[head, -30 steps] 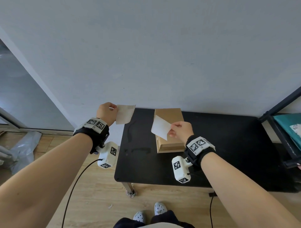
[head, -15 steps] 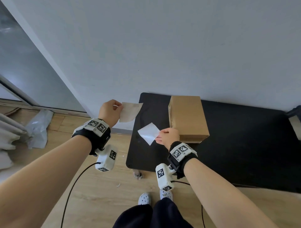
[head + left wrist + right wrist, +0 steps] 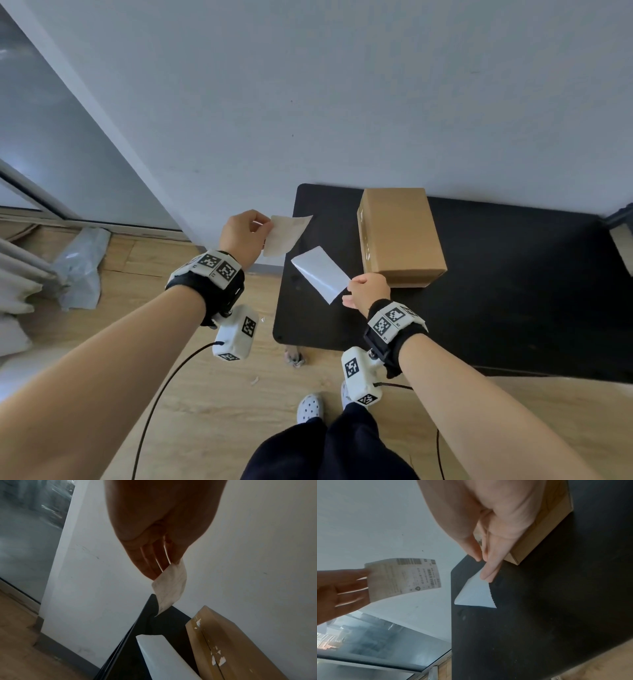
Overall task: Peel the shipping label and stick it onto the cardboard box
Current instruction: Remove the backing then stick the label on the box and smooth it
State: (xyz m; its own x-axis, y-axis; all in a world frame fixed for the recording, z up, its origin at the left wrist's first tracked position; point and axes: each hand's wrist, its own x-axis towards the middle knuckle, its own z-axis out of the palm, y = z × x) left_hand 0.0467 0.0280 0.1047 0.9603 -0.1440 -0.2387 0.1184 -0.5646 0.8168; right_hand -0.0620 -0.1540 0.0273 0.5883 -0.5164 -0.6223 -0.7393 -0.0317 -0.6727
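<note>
My left hand (image 3: pixel 265 228) pinches the peeled shipping label (image 3: pixel 287 234) by its left edge, in the air left of the black table (image 3: pixel 513 291). The label (image 3: pixel 406 577) shows barcodes and print in the right wrist view. My right hand (image 3: pixel 351 291) pinches a blank white backing sheet (image 3: pixel 322 274) by one corner, low over the table's left part. The brown cardboard box (image 3: pixel 399 236) lies shut on the table against the wall, just right of the sheet. In the left wrist view the label (image 3: pixel 170 586) hangs curled from my fingers above the sheet (image 3: pixel 161 655) and the box (image 3: pixel 231 649).
A grey wall stands right behind the table. A glass door and a crumpled plastic bag (image 3: pixel 82 263) are on the left by the wooden floor. A shelf edge (image 3: pixel 621 236) shows at the far right. Cables hang from both wrists.
My right hand has carried the white sheet down and left, off the box and over the table's left part. My left hand still holds the label in about the same place.
</note>
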